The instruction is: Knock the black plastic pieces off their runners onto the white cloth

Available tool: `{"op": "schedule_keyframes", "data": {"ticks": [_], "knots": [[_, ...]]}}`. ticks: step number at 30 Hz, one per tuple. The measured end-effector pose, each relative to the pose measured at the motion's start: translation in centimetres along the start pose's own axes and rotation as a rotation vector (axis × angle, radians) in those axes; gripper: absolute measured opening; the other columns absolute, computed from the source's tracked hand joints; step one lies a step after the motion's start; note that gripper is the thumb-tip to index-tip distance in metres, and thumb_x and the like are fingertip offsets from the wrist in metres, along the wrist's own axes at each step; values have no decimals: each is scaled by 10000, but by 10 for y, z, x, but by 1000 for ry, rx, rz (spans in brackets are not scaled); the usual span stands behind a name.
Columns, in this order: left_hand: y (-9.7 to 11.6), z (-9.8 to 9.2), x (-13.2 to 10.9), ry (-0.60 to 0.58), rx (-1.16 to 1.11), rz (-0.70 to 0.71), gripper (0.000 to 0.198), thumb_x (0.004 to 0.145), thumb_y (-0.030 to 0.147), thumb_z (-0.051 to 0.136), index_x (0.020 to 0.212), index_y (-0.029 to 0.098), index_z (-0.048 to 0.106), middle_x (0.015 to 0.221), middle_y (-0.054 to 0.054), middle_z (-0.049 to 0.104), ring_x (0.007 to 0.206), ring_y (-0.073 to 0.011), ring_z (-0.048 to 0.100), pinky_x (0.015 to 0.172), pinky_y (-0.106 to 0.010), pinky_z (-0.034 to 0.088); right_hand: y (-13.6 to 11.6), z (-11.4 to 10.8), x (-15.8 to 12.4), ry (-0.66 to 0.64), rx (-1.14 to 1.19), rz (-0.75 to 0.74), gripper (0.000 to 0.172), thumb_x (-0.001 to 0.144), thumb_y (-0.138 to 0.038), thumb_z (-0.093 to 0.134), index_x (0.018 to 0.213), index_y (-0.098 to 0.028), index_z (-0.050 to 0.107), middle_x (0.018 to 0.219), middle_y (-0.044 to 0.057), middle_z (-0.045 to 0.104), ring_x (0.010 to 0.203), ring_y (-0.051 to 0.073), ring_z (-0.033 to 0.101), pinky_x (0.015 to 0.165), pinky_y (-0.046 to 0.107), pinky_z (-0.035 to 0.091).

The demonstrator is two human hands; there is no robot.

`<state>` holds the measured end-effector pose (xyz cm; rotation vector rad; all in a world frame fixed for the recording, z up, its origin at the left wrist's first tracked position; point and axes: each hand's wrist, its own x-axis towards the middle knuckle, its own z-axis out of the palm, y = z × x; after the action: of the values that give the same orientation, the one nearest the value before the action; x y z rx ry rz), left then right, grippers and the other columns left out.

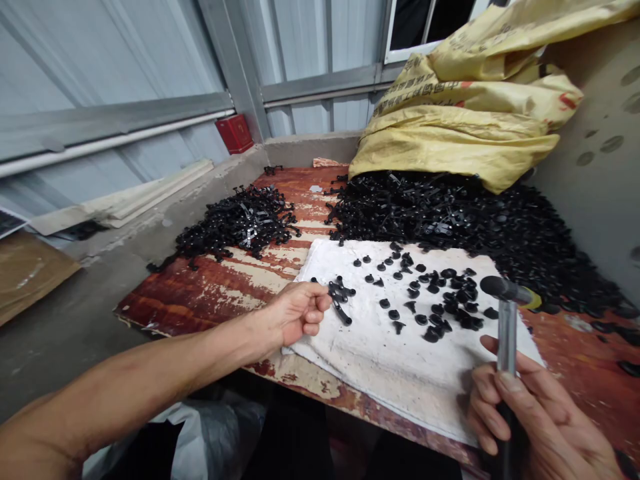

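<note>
My right hand (530,407) is wrapped round the handle of a small hammer (507,333), held upright with its dark head at the top and a yellow end pointing right. My left hand (303,310) is closed at the left edge of a white cloth (380,373); its fingertips pinch something too small to make out, beside a few black linked parts (341,291) and a short black tube-like piece (343,315). Several small black round pieces with stems (421,319) lie scattered over the cloth between the hands.
A heap of black parts (240,223) sits at the left of the worn red board (175,293). Behind the cloth, a larger black heap (450,213) spreads below a yellow sack (450,127). A red box (234,134) stands in the back corner by the metal wall.
</note>
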<state>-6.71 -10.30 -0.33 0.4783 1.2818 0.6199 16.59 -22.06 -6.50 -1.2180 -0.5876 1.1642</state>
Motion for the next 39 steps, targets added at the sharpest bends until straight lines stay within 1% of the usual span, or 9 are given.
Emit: {"op": "schedule_keyframes", "data": {"ticks": [7,15,21,23,26,30,35,37,39], "knots": [[8,1,8,8,18,26,173,801,96,467,642,141,518,418,72,405,279,-30,260,297,-151,146,-3,7,0,28,21,14,406,657,-410,821,979,-266,620,635,-28,544,419,88,434,317,186,379],[17,9,14,17,108,70,266,817,97,402,558,160,419,460,57,428,302,-21,275,328,-157,175,1,-2,2,-30,15,15,392,686,-406,802,1006,-279,616,622,-34,531,413,98,447,306,197,383],[27,10,20,44,76,80,266,830,101,388,577,182,379,434,71,390,302,-27,255,334,-161,164,-4,5,0,39,16,20,457,588,-427,851,946,-258,622,582,-39,524,381,90,426,288,197,360],[28,10,23,56,103,92,261,825,107,406,578,186,377,426,73,391,301,-27,246,336,-163,160,-4,5,-1,28,13,26,458,595,-426,848,956,-263,618,587,-39,527,383,94,428,287,200,356],[28,9,29,132,270,171,227,783,126,502,590,193,404,401,72,396,303,-37,272,344,-174,157,-1,2,0,-6,9,29,419,653,-416,820,990,-277,615,626,-33,544,404,96,440,305,204,374],[24,4,31,202,586,400,178,680,135,652,719,202,491,385,77,427,292,-59,321,351,-196,121,-1,2,1,4,33,23,411,655,-410,822,985,-281,613,626,-28,553,410,95,438,316,201,379],[17,-4,29,85,853,478,348,738,286,644,1052,215,512,487,48,576,301,-84,354,350,-214,145,-1,3,0,4,19,11,380,682,-427,802,972,-260,623,609,-31,538,406,92,434,315,196,385],[15,-4,31,111,943,530,423,726,316,653,1102,207,490,502,51,575,342,-101,395,370,-222,195,0,1,1,-4,24,12,379,698,-414,794,1000,-259,625,617,-34,536,411,89,437,320,192,392],[14,-3,36,201,999,601,460,677,324,689,1069,195,486,531,48,563,420,-123,452,407,-231,245,1,0,0,-12,30,7,388,704,-394,793,1027,-258,626,628,-34,540,416,86,441,323,184,392]]}}
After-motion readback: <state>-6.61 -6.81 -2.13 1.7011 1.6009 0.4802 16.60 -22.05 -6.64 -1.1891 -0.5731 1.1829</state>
